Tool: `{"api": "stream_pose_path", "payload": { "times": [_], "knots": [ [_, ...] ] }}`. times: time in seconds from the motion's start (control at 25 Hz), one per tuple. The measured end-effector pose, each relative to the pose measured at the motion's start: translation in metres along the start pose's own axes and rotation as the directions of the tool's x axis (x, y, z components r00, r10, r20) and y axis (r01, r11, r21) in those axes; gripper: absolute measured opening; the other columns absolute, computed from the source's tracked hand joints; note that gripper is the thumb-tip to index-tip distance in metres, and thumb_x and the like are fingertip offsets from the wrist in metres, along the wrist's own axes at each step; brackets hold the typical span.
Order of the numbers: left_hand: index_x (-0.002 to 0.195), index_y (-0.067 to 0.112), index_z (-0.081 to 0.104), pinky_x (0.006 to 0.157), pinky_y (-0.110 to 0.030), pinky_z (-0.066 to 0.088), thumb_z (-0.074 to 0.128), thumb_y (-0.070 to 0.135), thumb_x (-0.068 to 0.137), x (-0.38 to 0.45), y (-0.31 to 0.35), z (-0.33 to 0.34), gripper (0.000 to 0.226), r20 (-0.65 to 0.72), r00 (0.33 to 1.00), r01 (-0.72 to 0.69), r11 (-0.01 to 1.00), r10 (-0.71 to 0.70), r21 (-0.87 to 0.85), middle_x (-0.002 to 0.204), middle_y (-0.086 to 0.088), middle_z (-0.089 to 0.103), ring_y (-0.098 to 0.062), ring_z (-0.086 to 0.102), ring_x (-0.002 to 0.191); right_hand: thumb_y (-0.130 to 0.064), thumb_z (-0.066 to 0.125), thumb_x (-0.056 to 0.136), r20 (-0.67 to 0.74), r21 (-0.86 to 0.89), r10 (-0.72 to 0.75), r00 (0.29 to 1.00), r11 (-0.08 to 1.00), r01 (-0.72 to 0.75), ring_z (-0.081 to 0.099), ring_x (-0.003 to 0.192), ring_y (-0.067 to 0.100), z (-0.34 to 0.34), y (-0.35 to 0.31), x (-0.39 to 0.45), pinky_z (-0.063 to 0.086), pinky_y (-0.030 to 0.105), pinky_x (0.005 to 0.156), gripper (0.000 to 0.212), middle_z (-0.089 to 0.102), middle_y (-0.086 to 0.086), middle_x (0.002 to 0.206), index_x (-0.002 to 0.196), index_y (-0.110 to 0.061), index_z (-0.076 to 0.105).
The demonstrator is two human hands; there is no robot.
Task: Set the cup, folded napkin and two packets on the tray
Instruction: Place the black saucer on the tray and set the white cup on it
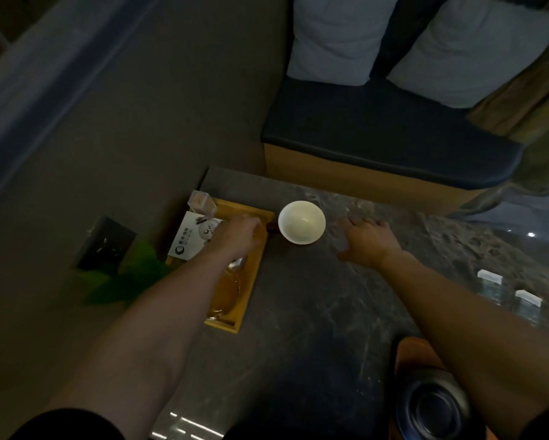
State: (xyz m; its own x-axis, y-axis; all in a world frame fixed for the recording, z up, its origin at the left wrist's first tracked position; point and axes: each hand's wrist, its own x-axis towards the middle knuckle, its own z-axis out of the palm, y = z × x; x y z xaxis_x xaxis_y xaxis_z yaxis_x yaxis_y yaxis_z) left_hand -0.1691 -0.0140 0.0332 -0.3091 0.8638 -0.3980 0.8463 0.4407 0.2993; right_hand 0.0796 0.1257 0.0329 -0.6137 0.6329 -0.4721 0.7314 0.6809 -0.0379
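A white cup point(301, 222) with a dark handle stands on the grey stone counter, touching the right rim of the yellow wooden tray point(251, 281). My left hand point(238, 233) reaches over the tray with its fingers closed at the cup's handle. To the right of the cup, my right hand point(366, 241) rests palm down on the counter with its fingers spread and nothing in it. A white folded napkin with a dark logo point(182, 242) lies at the tray's far left corner, and a small white packet point(207, 231) lies on it. My left forearm hides part of the tray.
A clear glass container point(203, 201) and a glass pot point(225, 290) stand on the tray. Two capped bottles point(489, 277) are at the right. A black kettle point(435, 408) sits front right. A green leaf point(130, 274) and a wall socket point(106, 244) are left. A cushioned bench point(377, 131) lies beyond.
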Motion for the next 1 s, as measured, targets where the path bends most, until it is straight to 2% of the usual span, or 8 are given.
{"api": "stream_pose_path", "payload": {
  "times": [0.16, 0.32, 0.4, 0.6, 0.76, 1.0],
  "knots": [
    [0.121, 0.023, 0.059, 0.085, -0.042, 0.052, 0.066, 0.023, 0.084, 0.021, -0.007, 0.007, 0.038, -0.001, 0.998, -0.069, 0.996, 0.069, -0.059, 0.126, -0.003, 0.060, -0.026, 0.056, 0.113, -0.054, 0.074, 0.072, -0.049, 0.157, 0.045, 0.998, 0.987, -0.037, 0.033, 0.140, 0.033, 0.005, -0.005, 0.028, 0.023, 0.059, 0.112, 0.096, 0.039, 0.010, 0.152, 0.147, -0.019, 0.025],
    [0.113, 0.027, 0.059, 0.078, -0.045, 0.054, 0.069, 0.024, 0.080, 0.029, -0.008, 0.014, 0.034, -0.008, 0.996, -0.084, 0.986, 0.084, -0.143, 0.112, -0.001, 0.065, -0.023, 0.061, 0.099, -0.053, 0.082, 0.063, 0.026, 0.322, 0.023, 0.999, 0.946, -0.031, 0.020, 0.146, 0.035, 0.012, -0.016, 0.041, 0.018, 0.062, 0.112, 0.118, 0.033, 0.009, 0.156, 0.152, -0.026, 0.009],
    [0.110, 0.026, 0.061, 0.077, -0.045, 0.054, 0.069, 0.022, 0.081, 0.031, -0.008, 0.018, 0.030, -0.024, 0.996, -0.092, 0.977, 0.089, -0.190, 0.106, -0.001, 0.067, -0.021, 0.062, 0.095, -0.048, 0.085, 0.061, 0.033, 0.412, 0.010, 0.999, 0.911, -0.023, 0.023, 0.144, 0.037, 0.017, -0.022, 0.044, 0.018, 0.064, 0.112, 0.122, 0.034, 0.008, 0.155, 0.152, -0.031, 0.005],
    [0.102, 0.021, 0.063, 0.074, -0.046, 0.053, 0.066, 0.019, 0.083, 0.032, -0.006, 0.022, 0.020, -0.091, 0.990, -0.127, 0.969, 0.110, -0.214, 0.101, -0.003, 0.068, -0.024, 0.062, 0.092, -0.039, 0.089, 0.056, -0.014, 0.589, 0.062, 0.998, 0.807, -0.042, 0.040, 0.134, 0.035, 0.022, -0.032, 0.047, 0.035, 0.064, 0.105, 0.113, 0.046, 0.006, 0.144, 0.145, -0.033, 0.019],
    [0.103, 0.022, 0.064, 0.076, -0.042, 0.053, 0.066, 0.017, 0.084, 0.029, -0.002, 0.025, 0.020, -0.130, 0.988, -0.109, 0.964, 0.078, -0.245, 0.105, -0.001, 0.068, -0.021, 0.061, 0.095, -0.042, 0.089, 0.055, -0.047, 0.625, 0.084, 0.995, 0.780, -0.037, 0.040, 0.134, 0.033, 0.025, -0.034, 0.040, 0.038, 0.064, 0.102, 0.113, 0.046, 0.003, 0.144, 0.144, -0.036, 0.019],
    [0.101, 0.029, 0.062, 0.070, -0.037, 0.051, 0.066, 0.022, 0.086, 0.006, 0.004, 0.029, 0.017, -0.138, 0.989, -0.088, 0.959, 0.052, -0.268, 0.100, 0.003, 0.065, -0.016, 0.059, 0.090, -0.046, 0.089, 0.051, -0.062, 0.665, 0.123, 0.990, 0.745, -0.052, 0.043, 0.131, 0.031, 0.026, -0.037, 0.010, 0.042, 0.062, 0.098, 0.111, 0.048, 0.000, 0.141, 0.140, -0.039, 0.024]
  ]
}}
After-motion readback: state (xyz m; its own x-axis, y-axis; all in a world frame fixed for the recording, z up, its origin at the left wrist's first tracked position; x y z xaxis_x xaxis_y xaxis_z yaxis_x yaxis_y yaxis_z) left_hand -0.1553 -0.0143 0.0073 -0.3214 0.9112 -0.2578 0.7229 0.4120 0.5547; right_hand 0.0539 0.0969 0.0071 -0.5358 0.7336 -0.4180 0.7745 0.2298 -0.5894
